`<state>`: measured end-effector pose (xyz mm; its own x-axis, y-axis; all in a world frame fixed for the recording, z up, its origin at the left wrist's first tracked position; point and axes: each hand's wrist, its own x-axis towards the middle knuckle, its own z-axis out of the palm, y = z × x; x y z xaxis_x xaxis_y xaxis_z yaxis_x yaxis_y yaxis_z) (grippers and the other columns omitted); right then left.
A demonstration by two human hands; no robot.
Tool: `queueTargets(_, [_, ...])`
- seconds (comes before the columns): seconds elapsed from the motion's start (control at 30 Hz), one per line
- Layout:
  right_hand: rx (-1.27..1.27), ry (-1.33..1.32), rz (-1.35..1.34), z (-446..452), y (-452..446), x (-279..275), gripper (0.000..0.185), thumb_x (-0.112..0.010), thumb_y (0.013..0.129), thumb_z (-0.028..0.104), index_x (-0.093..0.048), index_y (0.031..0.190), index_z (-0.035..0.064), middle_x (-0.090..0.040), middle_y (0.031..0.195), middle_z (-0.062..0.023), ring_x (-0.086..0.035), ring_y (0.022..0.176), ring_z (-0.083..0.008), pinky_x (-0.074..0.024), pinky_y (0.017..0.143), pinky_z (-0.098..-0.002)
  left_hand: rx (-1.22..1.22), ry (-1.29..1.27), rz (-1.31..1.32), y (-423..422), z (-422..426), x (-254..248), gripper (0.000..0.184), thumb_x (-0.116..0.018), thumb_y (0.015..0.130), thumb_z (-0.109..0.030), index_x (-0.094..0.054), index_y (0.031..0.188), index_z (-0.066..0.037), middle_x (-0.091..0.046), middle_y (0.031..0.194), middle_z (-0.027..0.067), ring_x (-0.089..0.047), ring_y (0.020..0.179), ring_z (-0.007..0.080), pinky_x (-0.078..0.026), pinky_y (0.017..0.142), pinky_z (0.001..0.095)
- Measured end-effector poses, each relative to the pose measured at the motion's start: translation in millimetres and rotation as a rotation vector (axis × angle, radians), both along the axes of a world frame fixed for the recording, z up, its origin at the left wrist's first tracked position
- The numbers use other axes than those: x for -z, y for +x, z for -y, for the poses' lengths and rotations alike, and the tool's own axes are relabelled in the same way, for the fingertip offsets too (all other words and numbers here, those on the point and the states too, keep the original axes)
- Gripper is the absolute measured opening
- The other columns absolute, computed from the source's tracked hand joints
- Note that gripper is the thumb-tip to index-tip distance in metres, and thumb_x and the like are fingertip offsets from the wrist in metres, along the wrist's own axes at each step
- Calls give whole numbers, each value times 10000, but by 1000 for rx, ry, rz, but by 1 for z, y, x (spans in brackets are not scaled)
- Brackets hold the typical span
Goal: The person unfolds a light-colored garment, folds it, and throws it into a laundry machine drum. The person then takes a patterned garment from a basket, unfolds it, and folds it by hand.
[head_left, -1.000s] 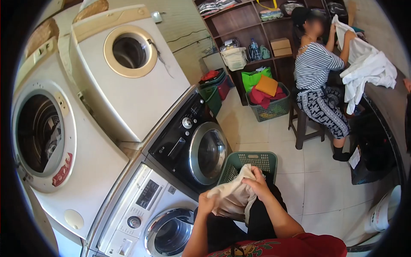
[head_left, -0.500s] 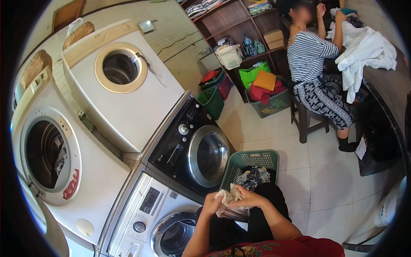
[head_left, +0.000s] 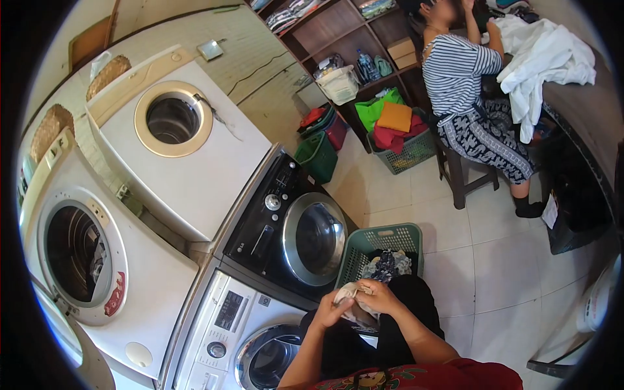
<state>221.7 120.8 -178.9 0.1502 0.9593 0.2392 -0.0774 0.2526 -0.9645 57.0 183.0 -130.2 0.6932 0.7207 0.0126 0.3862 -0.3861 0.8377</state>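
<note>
Two hands, both grasping one piece of cream cloth (head_left: 353,294) above the person's lap. Left hand (head_left: 379,298): fingers curled on the cloth's right side. Right hand (head_left: 333,309): closed on its left side. Cloth bunched between the two grips, lower part hanging toward the dark-trousered knees.

Just beyond the grips: green basket (head_left: 416,242), perforated walls, patterned dark-and-white clothes (head_left: 388,265) inside. Left of the grips: black front-loader (head_left: 257,224), round door shut; nearer, white front-loader (head_left: 214,338). Further left, two white dryers (head_left: 188,169) (head_left: 140,273) with round openings, grey fabric (head_left: 97,263) in the nearer one.

Well beyond the grips: second basket (head_left: 413,155) heaped with green, orange and red items, near a dark shelf unit (head_left: 325,36). Far right of it, a seated co-worker (head_left: 458,78) in a striped top, on a dark stool (head_left: 457,188), beside white cloth (head_left: 543,58) draped over the worktop edge (head_left: 585,104).
</note>
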Motion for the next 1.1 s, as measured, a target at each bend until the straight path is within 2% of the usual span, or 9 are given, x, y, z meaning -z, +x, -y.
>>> queueTargets(0.1, [25,25,-93,1,-5,2,226,-581,751,69,-590,970,12,-611,870,-51,-552,772,-115,-437,694,-210,9,-110,-45,0,5,7,265,-616,712,-173,-618,931,-23,-627,795,99,-575,694,189,-459,646,264])
queueTargets(0.27, [29,92,-215,12,-3,-17,238,-558,759,115,-591,970,11,-615,857,-88,-558,736,-165,-443,672,-242,-70,146,-412,-5,-2,31,332,-628,690,-210,-613,968,-30,-640,861,145,-607,770,264,-473,679,304])
queueTargets(0.4, [-14,110,-515,28,7,-36,290,-566,767,57,-539,1051,5,-592,946,-64,-540,827,-134,-421,734,-208,-173,176,-252,-17,-18,55,328,-565,718,-201,-609,984,-14,-634,904,167,-605,806,279,-470,710,319])
queueTargets(0.6, [119,151,-555,34,14,-32,248,-568,771,101,-565,1005,19,-600,887,-75,-546,766,-160,-422,691,-224,-281,148,-10,-28,-31,80,339,-486,754,-189,-605,1004,6,-626,957,194,-601,852,298,-466,748,338])
queueTargets(0.73, [564,235,85,20,29,-32,248,-582,781,125,-565,1010,31,-598,898,-68,-533,764,-143,-423,667,-231,-702,-341,659,-31,-55,29,373,-385,755,-139,-590,1012,38,-609,984,160,-556,899,245,-423,816,313])
queueTargets(0.77, [560,228,103,20,28,-31,248,-582,781,125,-565,1010,31,-598,898,-68,-533,764,-143,-423,667,-231,-706,-357,670,-33,-55,22,373,-385,755,-139,-590,1012,38,-609,984,160,-556,899,245,-423,816,313])
queueTargets(0.9, [413,-140,173,24,16,-25,256,-579,817,193,-571,1026,46,-593,885,-57,-520,745,-126,-420,638,-228,-357,-249,383,-47,-43,3,371,-409,782,-159,-552,1099,-30,-579,1047,148,-535,927,227,-404,838,312])
queueTargets(1.07, [17,-337,239,16,3,-17,267,-553,848,247,-579,1045,68,-584,870,-47,-512,733,-116,-423,623,-230,-83,-549,525,-65,-33,20,386,-405,794,-162,-519,1143,-42,-571,1063,153,-545,920,249,-410,834,314])
queueTargets(1.1, [32,-287,128,8,1,-3,252,-533,869,237,-565,1037,52,-572,889,-41,-506,722,-108,-426,639,-229,-83,-561,533,-70,-34,22,386,-405,794,-162,-519,1143,-42,-571,1063,153,-545,920,249,-410,834,314])
